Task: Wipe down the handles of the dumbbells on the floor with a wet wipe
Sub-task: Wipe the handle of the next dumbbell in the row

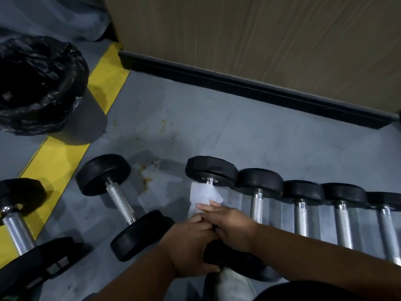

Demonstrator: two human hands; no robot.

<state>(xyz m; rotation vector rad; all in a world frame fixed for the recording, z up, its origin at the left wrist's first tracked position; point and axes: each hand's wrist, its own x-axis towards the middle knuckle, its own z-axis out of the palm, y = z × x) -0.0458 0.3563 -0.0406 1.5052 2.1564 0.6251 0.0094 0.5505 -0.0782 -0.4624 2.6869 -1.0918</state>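
A white wet wipe [204,195] lies draped over the handle of the middle dumbbell [211,170], just below its far black head. My right hand [232,222] reaches in from the right, its fingers wrapped over the wipe on the handle. My left hand [191,244] grips the near black head of the same dumbbell, thumb underneath. The handle under both hands is hidden. Several more dumbbells [301,213] lie in a tight row to the right with bare metal handles. Another dumbbell [121,203] lies angled to the left, and one more [17,229] lies at the far left.
A bin lined with a black bag [36,83] stands at the upper left on a yellow floor stripe [65,161]. A wood-panelled wall with a black baseboard [260,88] runs behind the row. My white shoe [232,283] shows below the hands.
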